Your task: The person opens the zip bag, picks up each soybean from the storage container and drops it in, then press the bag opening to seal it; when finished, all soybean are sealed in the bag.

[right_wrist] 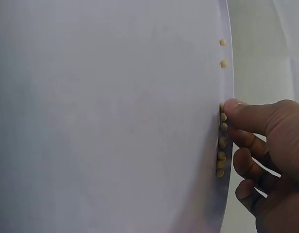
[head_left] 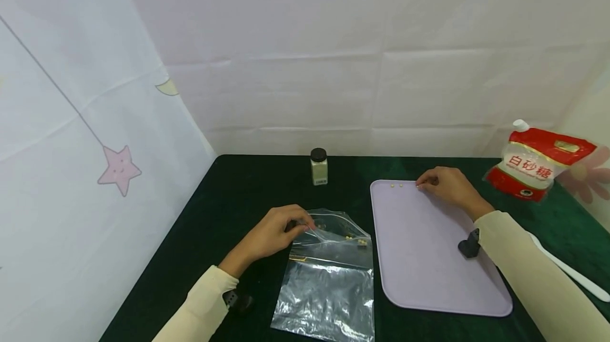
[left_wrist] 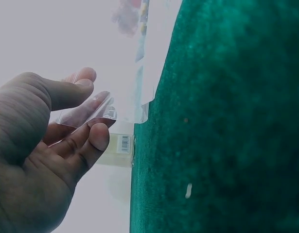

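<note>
My left hand (head_left: pixel 274 233) pinches the upper left edge of a clear zip bag (head_left: pixel 329 294) lying on the green cloth. A fold of its film shows between thumb and fingers in the left wrist view. Several small yellow beans (head_left: pixel 362 242) are near the bag's mouth. Over the far rim of a pale purple tray (head_left: pixel 429 278), my right hand (head_left: pixel 450 188) has thumb and forefinger brought together at a bean (right_wrist: pixel 222 106). More round, pale yellow beans (right_wrist: pixel 222 142) line that rim. The thumb partly hides the pinched bean.
Behind the bag stands a small jar (head_left: pixel 319 171) with a black lid. A red and white sugar pouch (head_left: pixel 536 164) is at the back right. A white strip-like object (head_left: pixel 572 273) lies right of the tray, partly behind the right sleeve.
</note>
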Available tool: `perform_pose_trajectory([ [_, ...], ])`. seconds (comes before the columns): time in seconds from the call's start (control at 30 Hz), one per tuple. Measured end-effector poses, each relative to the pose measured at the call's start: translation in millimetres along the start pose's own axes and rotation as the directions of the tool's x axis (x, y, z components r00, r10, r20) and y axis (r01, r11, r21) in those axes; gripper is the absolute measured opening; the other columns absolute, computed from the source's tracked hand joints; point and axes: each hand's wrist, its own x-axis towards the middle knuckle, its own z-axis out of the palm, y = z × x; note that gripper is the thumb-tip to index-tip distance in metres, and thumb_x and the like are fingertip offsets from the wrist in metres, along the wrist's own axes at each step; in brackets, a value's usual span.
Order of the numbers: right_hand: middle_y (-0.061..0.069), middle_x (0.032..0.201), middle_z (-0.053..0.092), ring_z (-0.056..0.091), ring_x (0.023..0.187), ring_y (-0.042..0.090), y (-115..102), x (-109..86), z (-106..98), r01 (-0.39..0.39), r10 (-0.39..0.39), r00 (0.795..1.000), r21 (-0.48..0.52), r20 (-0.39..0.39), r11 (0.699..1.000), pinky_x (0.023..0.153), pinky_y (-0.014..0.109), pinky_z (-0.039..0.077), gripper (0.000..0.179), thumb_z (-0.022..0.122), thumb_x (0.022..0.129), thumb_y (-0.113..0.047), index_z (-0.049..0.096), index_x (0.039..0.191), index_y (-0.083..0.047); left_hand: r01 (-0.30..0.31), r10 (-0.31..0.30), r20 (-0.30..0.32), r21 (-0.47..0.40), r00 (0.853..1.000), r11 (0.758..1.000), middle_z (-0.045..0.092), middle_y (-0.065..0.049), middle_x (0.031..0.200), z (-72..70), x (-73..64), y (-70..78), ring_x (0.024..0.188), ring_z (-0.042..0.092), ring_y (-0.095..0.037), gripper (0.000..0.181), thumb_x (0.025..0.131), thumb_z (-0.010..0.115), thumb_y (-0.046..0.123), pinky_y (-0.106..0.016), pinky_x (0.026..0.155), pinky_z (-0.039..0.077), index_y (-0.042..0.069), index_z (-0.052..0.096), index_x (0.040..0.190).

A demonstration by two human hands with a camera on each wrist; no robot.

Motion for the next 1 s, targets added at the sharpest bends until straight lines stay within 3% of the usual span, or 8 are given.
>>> perform_pose_trajectory([
  [0.3,0.005,0.096,0.067,0.054,0.091,0.027,3.4,0.8,0.9,0.019,-0.018,0.999,-0.030,0.036,0.999,0.079,0.042,0.047,0.010,0.075,0.093,-0.020,0.077,0.102,-0.018,-0.031,0.031,-0.006,-0.007,1.000,0.999,0.065,0.012,0.111,0.7,-0.2,-0.2,0.080,0.059,-0.012,0.017,0.099,0.064,0.010,-0.026,0.063,0.050,0.020,0.071,0.110],
  [0.43,0.001,0.093,0.067,0.055,0.088,0.024,-4.1,0.8,5.7,0.095,-0.095,0.995,0.013,0.013,0.995,0.076,0.040,0.048,0.009,0.075,0.093,-0.021,0.076,0.101,-0.019,-0.037,0.036,-0.009,-0.011,0.999,0.999,0.066,0.011,0.111,0.7,-0.9,-0.1,0.078,0.059,-0.015,0.017,0.100,0.063,0.010,-0.027,0.062,0.051,0.021,0.071,0.110],
  [0.53,-0.003,0.090,0.066,0.054,0.084,0.021,-19.6,-2.3,12.2,0.170,-0.170,0.985,0.098,-0.002,0.981,0.069,0.034,0.047,0.010,0.074,0.093,-0.028,0.075,0.102,-0.023,-0.043,0.043,-0.011,-0.010,0.999,0.999,0.066,0.010,0.111,1.5,-1.5,-0.7,0.078,0.059,-0.016,0.017,0.100,0.063,0.009,-0.027,0.061,0.050,0.021,0.071,0.110],
  [0.73,-0.007,0.092,0.067,0.056,0.083,0.018,-68.9,-13.5,29.9,0.272,-0.301,0.953,0.328,0.039,0.904,0.069,0.032,0.047,0.015,0.072,0.093,-0.039,0.072,0.105,-0.030,-0.031,0.031,-0.010,0.000,0.999,1.000,0.066,0.012,0.111,3.1,-2.1,-1.0,0.077,0.059,-0.016,0.017,0.100,0.064,0.009,-0.026,0.061,0.050,0.021,0.071,0.109],
  [0.87,-0.006,0.096,0.068,0.057,0.086,0.019,-105.8,-24.7,35.6,0.323,-0.396,0.915,0.445,0.080,0.835,0.072,0.036,0.048,0.012,0.071,0.095,-0.033,0.072,0.106,-0.029,-0.002,0.002,0.000,0.000,1.000,1.000,0.065,0.014,0.111,2.2,-1.4,0.3,0.078,0.059,-0.016,0.017,0.100,0.063,0.010,-0.026,0.062,0.050,0.022,0.071,0.109],
  [1.0,-0.007,0.095,0.068,0.057,0.084,0.018,-132.6,-34.1,39.6,0.358,-0.471,0.874,0.494,0.121,0.792,0.068,0.037,0.046,0.011,0.070,0.096,-0.031,0.073,0.106,-0.029,0.015,-0.015,0.002,0.005,1.000,1.000,0.065,0.015,0.111,1.3,-0.1,1.5,0.078,0.059,-0.015,0.017,0.100,0.063,0.011,-0.027,0.063,0.050,0.023,0.072,0.109],
])
